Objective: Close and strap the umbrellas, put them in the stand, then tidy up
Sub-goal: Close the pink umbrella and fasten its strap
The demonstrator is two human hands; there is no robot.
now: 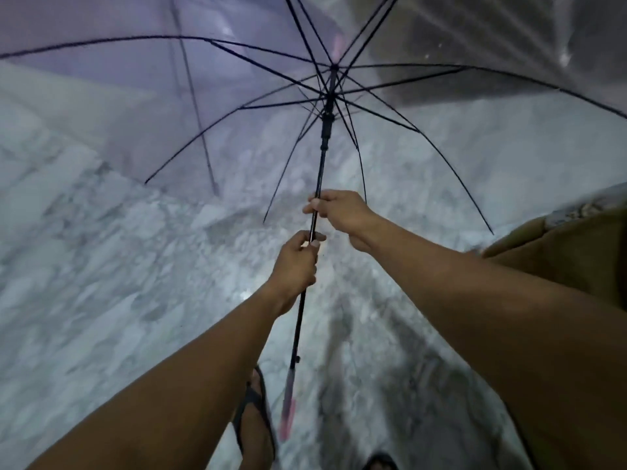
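Umbrella position: The umbrella [237,83] was fully open and held out in front of the person, above the marble floor [101,266]. Its clear canopy faced away, and its pink handle [288,410] hung at the near end.
Left hand: The left hand [298,261] was closed round the shaft [319,174], with the fingers curled about it.
Right hand: The right hand [339,210] gripped the same shaft just above the left hand, well below the runner [326,125].
Runner state: The runner sat high, close to the rib hub, with the stretchers spread.
Step in hand: This was probably closing the canopy. Strapping and placing in the stand were not yet done.
Anchor: The left hand was best kept fixed as the steady hold, so the shaft stayed in line.
Travel: The right hand needed to move up to the runner, free its catch and draw it straight down the shaft.
Finger safety: The fingertips should have stayed on the runner body, away from the stretcher joints.
Risk: A skewed pull could have bent a rib or jammed the runner.
Stand: It was not in view.
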